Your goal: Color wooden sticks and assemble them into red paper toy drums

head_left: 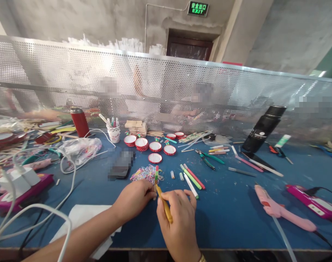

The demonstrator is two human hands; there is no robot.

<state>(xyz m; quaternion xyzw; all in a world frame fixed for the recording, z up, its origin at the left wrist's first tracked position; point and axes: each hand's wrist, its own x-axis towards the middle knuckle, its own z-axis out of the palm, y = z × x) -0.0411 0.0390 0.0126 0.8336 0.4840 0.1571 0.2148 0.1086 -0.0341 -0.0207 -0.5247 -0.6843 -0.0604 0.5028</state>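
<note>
My left hand [134, 200] is pinched closed on a small striped stick [156, 174] that stands upright just above the fingers. My right hand [178, 218] grips a yellow-handled tool [165, 204], whose tip meets the base of the stick between the two hands. Both hands hover low over the blue table [231, 207] near its front edge. Just behind them lies a pile of colourful rubber bands [145, 173].
Several markers [191, 177] lie right of the hands. Red-rimmed caps [155, 147], green pliers [208, 157], a marker cup [114, 131], a red flask [80, 122] and a black bottle [262, 129] stand further back. Pink glue gun [282, 211] at right; white cables [64, 171] at left.
</note>
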